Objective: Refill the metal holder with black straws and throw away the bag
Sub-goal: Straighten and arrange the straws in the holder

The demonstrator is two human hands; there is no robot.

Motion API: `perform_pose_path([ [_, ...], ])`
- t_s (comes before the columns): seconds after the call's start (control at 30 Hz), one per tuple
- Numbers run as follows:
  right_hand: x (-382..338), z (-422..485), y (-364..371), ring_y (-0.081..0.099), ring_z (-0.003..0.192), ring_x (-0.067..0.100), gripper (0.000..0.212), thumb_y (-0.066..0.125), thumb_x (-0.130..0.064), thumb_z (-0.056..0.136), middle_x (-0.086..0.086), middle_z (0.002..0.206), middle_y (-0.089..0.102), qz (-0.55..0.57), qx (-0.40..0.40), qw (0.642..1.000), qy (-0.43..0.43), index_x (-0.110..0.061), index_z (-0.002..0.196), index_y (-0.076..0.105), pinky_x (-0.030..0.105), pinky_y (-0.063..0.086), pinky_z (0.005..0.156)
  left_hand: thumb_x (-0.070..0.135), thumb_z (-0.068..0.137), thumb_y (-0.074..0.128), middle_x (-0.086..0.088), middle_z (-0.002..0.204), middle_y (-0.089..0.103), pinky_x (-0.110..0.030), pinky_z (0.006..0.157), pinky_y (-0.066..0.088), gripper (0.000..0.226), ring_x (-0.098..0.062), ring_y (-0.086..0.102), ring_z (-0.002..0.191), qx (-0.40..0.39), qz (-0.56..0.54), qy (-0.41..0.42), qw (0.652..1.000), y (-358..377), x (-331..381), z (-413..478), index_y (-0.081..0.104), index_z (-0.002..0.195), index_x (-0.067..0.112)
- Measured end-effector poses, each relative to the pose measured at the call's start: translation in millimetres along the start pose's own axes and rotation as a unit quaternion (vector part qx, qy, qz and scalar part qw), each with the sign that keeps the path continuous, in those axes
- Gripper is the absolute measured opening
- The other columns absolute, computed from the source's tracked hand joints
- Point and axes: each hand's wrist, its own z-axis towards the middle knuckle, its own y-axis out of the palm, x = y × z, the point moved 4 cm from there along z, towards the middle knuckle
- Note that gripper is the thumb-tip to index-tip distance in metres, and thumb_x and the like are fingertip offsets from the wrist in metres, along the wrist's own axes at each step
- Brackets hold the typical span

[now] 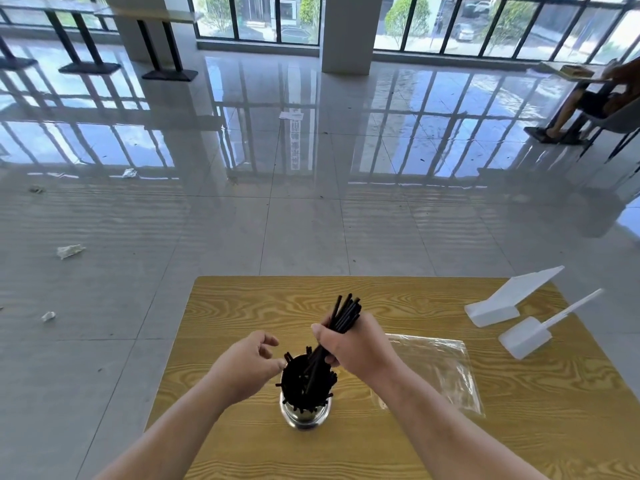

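Note:
A shiny metal holder [304,415] stands near the middle of the wooden table [242,306], with several black straws inside it. My right hand [353,344] grips a bundle of black straws [346,311] above the holder, their lower ends dipping into its mouth. My left hand [251,365] hovers at the holder's left rim, fingers loosely curled and holding nothing. A clear plastic bag [440,368] lies flat on the table to the right of the holder.
Two white plastic scoop-like pieces [502,303] [530,336] lie at the table's right side. Scraps of litter [69,251] dot the glossy tiled floor. A seated person [588,102] is at the far right, dark table stands [90,67] at the far left.

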Motion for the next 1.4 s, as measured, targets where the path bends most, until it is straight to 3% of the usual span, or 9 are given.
perform_pose_path([
  [0.1,15.1,-1.1,10.0,0.075,0.07,0.025,0.024,0.074,-0.041,0.092,0.009,0.077,0.076,-0.025,-0.015,1.0,0.001,-0.019,0.081,0.073,0.046,0.064,0.071,0.047,0.079,0.082,0.017,0.12,0.056,-0.017,0.067,0.055,0.074,-0.004,0.067,0.096,-0.041,0.078,-0.021,0.996,5.6,-12.3,0.2,0.048,0.144,0.037],
  [0.2,29.4,-2.8,22.8,0.074,0.073,0.007,0.014,0.077,-0.039,0.091,-0.008,0.079,0.078,-0.075,-0.033,0.997,-0.003,-0.027,0.084,0.077,0.036,0.064,0.076,0.052,0.068,0.085,0.012,0.133,0.051,-0.015,0.067,0.055,0.106,-0.003,0.064,0.1,-0.079,0.099,-0.026,0.992,16.1,-19.9,-2.0,0.033,0.159,0.038],
  [0.3,39.4,-4.5,34.3,0.074,0.083,0.005,0.013,0.077,-0.041,0.089,-0.013,0.086,0.079,-0.148,-0.066,0.986,-0.023,-0.028,0.092,0.079,0.033,0.063,0.078,0.059,0.058,0.092,0.005,0.154,0.044,-0.013,0.073,0.051,0.132,-0.008,0.056,0.117,-0.105,0.113,-0.02,0.988,29.8,-27.6,-4.2,0.017,0.166,0.04],
  [0.5,49.1,-2.4,35.7,0.069,0.082,0.003,0.021,0.072,-0.048,0.085,-0.014,0.086,0.075,-0.16,-0.052,0.986,-0.017,-0.033,0.099,0.071,0.019,0.057,0.067,0.068,0.055,0.094,0.009,0.163,0.029,-0.025,0.091,0.056,0.146,-0.016,0.056,0.132,-0.067,0.157,0.011,0.985,52.3,-30.0,-4.4,0.004,0.167,0.04],
  [0.73,58.9,-2.0,33.8,0.068,0.085,-0.006,0.017,0.072,-0.051,0.084,-0.028,0.091,0.073,-0.125,-0.065,0.99,0.004,-0.04,0.096,0.072,0.018,0.057,0.068,0.076,0.059,0.081,0.022,0.129,0.038,-0.019,0.082,0.045,0.123,-0.006,0.054,0.108,0.01,0.115,0.07,0.991,63.0,-14.5,-0.9,0.023,0.163,0.042],
  [0.9,65.0,-3.7,25.0,0.07,0.08,0.002,0.016,0.067,-0.05,0.086,-0.016,0.085,0.075,-0.121,-0.05,0.991,0.022,-0.037,0.093,0.072,0.024,0.06,0.069,0.073,0.074,0.076,0.023,0.142,0.053,-0.023,0.097,0.05,0.096,-0.007,0.059,0.122,0.046,0.135,0.103,0.984,60.7,-5.6,5.7,0.038,0.156,0.041],
  [1.1,67.9,-3.4,25.1,0.072,0.081,-0.001,0.013,0.07,-0.046,0.086,-0.022,0.09,0.076,-0.076,-0.057,0.995,0.025,-0.039,0.096,0.075,0.018,0.058,0.067,0.073,0.068,0.079,0.018,0.143,0.063,-0.028,0.094,0.055,0.11,-0.012,0.064,0.125,0.033,0.162,0.089,0.982,66.8,4.4,12.4,0.026,0.16,0.043],
  [1.23,71.5,-0.7,28.1,0.073,0.08,0.004,0.013,0.067,-0.044,0.089,-0.018,0.087,0.077,-0.105,-0.054,0.993,0.02,-0.039,0.096,0.077,0.028,0.063,0.071,0.061,0.08,0.074,0.021,0.113,0.068,-0.028,0.081,0.057,0.059,-0.006,0.068,0.1,0.039,0.168,0.101,0.98,64.4,8.0,13.7,0.05,0.133,0.049],
  [1.4,72.0,-3.6,23.0,0.065,0.075,-0.007,0.02,0.064,-0.051,0.087,-0.025,0.097,0.073,-0.118,-0.029,0.992,0.017,-0.043,0.103,0.071,0.022,0.056,0.066,0.044,0.092,0.068,0.018,0.091,0.067,-0.025,0.072,0.053,0.011,-0.004,0.063,0.084,0.045,0.167,0.125,0.977,58.4,12.4,15.1,0.059,0.097,0.039],
])
